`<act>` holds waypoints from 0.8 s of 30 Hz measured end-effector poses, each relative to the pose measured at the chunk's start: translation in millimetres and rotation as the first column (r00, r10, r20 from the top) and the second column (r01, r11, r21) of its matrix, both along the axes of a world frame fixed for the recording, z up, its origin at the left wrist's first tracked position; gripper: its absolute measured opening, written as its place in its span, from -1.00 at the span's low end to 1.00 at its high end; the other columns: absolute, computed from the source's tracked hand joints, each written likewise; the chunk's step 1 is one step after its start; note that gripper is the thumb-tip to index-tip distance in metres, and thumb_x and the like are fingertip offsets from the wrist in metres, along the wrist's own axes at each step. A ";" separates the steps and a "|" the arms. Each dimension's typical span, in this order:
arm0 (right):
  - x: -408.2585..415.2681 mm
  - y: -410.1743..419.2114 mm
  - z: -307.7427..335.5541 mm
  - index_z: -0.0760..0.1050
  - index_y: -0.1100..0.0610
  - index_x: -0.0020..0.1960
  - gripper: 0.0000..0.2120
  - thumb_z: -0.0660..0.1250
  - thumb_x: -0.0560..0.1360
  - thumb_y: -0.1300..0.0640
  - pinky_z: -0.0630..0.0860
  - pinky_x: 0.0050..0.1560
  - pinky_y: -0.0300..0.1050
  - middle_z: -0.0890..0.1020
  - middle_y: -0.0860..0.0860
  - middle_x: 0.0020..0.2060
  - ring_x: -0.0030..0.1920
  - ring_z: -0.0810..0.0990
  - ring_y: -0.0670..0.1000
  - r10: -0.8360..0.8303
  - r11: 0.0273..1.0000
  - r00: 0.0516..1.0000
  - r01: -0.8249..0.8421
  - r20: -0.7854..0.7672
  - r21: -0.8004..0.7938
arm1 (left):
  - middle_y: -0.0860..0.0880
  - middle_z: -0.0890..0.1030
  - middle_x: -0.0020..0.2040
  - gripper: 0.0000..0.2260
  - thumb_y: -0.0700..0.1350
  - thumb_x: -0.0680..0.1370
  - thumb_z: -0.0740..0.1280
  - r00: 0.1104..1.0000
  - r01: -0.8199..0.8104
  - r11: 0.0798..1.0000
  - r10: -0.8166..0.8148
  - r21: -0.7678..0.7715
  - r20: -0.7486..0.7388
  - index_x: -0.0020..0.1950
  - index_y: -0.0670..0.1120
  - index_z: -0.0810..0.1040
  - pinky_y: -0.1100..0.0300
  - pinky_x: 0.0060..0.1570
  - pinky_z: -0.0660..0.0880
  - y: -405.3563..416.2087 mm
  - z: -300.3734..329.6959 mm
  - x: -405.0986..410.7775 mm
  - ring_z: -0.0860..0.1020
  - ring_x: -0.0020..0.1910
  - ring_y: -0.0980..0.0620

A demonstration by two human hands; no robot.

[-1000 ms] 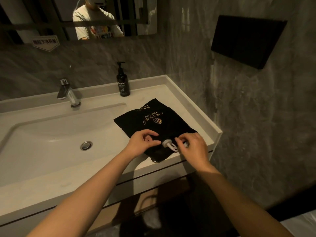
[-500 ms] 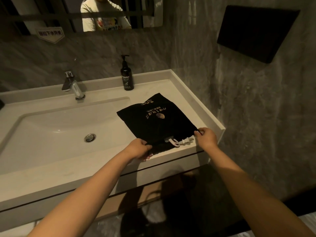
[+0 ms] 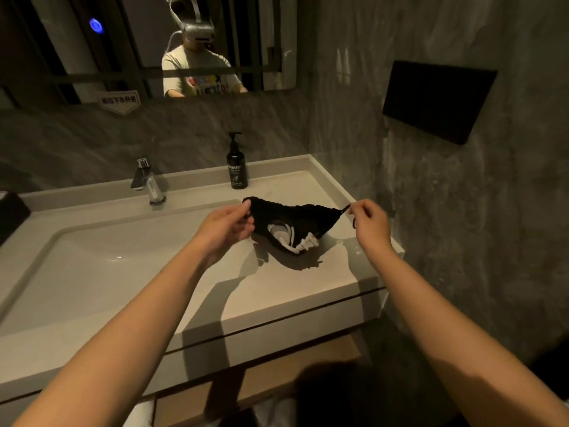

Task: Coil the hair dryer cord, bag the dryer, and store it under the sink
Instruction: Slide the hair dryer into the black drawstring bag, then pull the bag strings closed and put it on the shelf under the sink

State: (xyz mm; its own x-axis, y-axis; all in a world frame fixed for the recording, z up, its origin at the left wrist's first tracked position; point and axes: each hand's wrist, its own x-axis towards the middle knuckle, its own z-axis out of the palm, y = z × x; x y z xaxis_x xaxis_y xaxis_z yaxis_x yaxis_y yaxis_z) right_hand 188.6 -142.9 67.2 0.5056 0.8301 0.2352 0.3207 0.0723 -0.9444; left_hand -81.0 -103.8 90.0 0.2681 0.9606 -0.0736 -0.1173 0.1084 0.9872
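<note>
A black drawstring bag [image 3: 311,217] hangs just above the right end of the pale sink counter [image 3: 295,288], its gathered mouth stretched between my two hands. Through the mouth I see the white hair dryer and its white cord [image 3: 291,237] inside. My left hand [image 3: 228,226] pinches the bag's left rim. My right hand [image 3: 368,221] pinches the black drawstring at the bag's right corner, pulled out to the right.
A black pump bottle [image 3: 236,167] stands at the back of the counter. A chrome tap [image 3: 147,181] rises behind the white basin [image 3: 92,266]. A black box [image 3: 12,215] sits at the far left. A dark panel [image 3: 437,100] hangs on the right wall. A mirror is above.
The bag lay flat on the counter with its white cord sticking out. Now both hands have lifted its mouth and drawn it partly shut, with the cord inside.
</note>
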 end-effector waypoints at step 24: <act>-38.9 20.1 167.6 0.52 0.12 -0.20 -0.75 0.18 0.60 0.10 0.27 -0.42 -0.16 0.29 0.01 -0.46 -0.48 0.27 -0.07 0.239 0.946 0.955 -0.189 -0.174 0.265 | 0.00 0.55 -0.31 -0.81 -0.07 0.59 0.27 0.985 0.033 0.958 -0.080 0.285 0.155 -0.09 -0.13 0.61 0.32 -0.23 0.48 23.5 165.4 21.2 0.51 -0.30 0.12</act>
State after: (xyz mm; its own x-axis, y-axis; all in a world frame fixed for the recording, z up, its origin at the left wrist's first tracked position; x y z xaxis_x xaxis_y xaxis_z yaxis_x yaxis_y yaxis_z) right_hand 149.7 -122.8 234.8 0.3802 0.8542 0.3548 0.0771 0.3530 -0.9325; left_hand -59.8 -80.3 255.4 0.3086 0.9191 0.2451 -0.2807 -0.1582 0.9467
